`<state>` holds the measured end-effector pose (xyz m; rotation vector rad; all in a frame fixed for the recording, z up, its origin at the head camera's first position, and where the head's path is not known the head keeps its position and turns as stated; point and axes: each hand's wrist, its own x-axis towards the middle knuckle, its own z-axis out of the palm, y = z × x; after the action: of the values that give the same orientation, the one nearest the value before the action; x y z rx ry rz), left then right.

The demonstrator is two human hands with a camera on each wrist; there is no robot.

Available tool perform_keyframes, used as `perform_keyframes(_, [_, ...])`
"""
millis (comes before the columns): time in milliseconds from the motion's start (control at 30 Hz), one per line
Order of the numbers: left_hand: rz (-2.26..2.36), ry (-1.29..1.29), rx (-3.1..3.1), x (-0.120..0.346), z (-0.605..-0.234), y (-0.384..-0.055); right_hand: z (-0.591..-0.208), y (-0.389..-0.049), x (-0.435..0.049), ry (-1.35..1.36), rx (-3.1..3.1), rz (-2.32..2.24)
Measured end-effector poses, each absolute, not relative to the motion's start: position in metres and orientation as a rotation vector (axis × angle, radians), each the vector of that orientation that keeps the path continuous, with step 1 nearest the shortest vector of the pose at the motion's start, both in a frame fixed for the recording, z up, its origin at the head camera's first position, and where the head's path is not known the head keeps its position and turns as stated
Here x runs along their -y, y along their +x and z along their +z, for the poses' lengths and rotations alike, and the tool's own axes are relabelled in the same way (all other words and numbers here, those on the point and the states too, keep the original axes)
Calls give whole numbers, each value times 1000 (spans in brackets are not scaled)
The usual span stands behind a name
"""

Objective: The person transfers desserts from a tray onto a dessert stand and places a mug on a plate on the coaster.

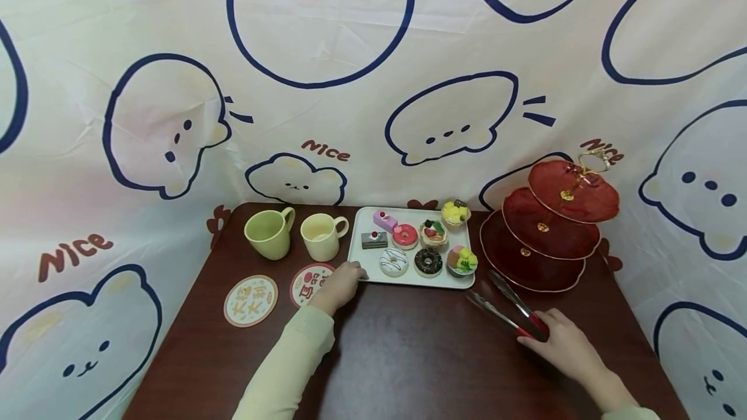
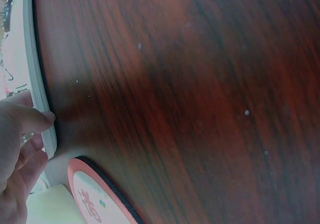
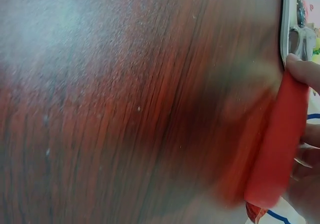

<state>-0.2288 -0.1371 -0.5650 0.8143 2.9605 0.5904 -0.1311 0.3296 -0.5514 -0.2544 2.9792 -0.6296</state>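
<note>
My left hand [image 1: 342, 285] grips the front left corner of a white tray [image 1: 373, 277]; in the left wrist view the thumb lies against the tray's rim [image 2: 36, 78]. On the tray sit a white donut [image 1: 393, 262], a chocolate donut [image 1: 428, 262], a pink donut [image 1: 405, 236], two cake slices and several fruit-topped tarts or cupcakes. My right hand [image 1: 563, 344] holds metal tongs [image 1: 506, 291] by their red handles [image 3: 280, 139]. The tong arms are spread, with their tips near the tray's front right corner and nothing between them.
A dark red three-tier stand [image 1: 533, 271] rises at the back right, beyond the tongs. Left of the tray are a green mug [image 1: 268, 236] and a cream mug [image 1: 321, 242]. Two round coasters, one tan [image 1: 251, 301] and one red-rimmed [image 1: 303, 284], lie in front of them.
</note>
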Motion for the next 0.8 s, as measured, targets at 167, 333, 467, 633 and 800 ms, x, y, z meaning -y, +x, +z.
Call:
perform_keyframes(167, [592,817,-2962,137,-567,-230,-554,-136,-324,-269,-3025,-605])
perform_keyframes(333, [593,819,-2958,138,-566,-229,-556,-141,-319,-275,-3051,-623])
perform_keyframes(467, [576,840,-2972,138,-566,-230,-557,-146,-316,-282,-3062,-619])
perform_keyframes(633, [583,847,-2962,137,-565,-230,-557,-151,-314,-295,-3078,-605])
perform_keyframes(800, [594,798,-2948,137,-565,-229,-559,-155,-309,-323,-3084,-611])
